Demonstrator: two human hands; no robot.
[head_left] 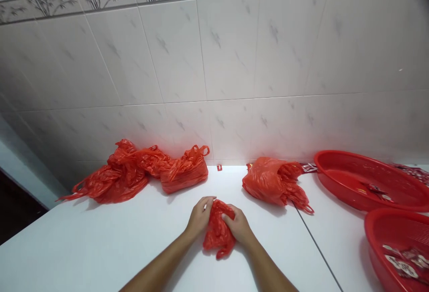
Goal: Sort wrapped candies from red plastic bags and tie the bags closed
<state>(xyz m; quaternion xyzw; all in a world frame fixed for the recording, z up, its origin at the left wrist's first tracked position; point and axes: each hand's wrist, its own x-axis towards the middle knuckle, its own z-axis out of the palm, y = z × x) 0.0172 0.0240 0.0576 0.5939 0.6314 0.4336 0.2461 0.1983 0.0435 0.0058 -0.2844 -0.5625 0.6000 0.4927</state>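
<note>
A small crumpled red plastic bag point(217, 234) lies on the white table point(100, 247) right in front of me. My left hand point(200, 216) grips its upper left edge with curled fingers. My right hand point(238, 226) pinches its right side, fingers closed on the plastic. The two hands almost touch over the bag's top. The lower end of the bag hangs loose between my wrists.
A filled red bag point(183, 171) and a heap of empty red bags point(110, 178) lie at the back left. Another filled red bag point(273, 181) sits at the back middle. Two red baskets point(338, 167) point(375, 238) with small packets stand at the right. A tiled wall rises behind.
</note>
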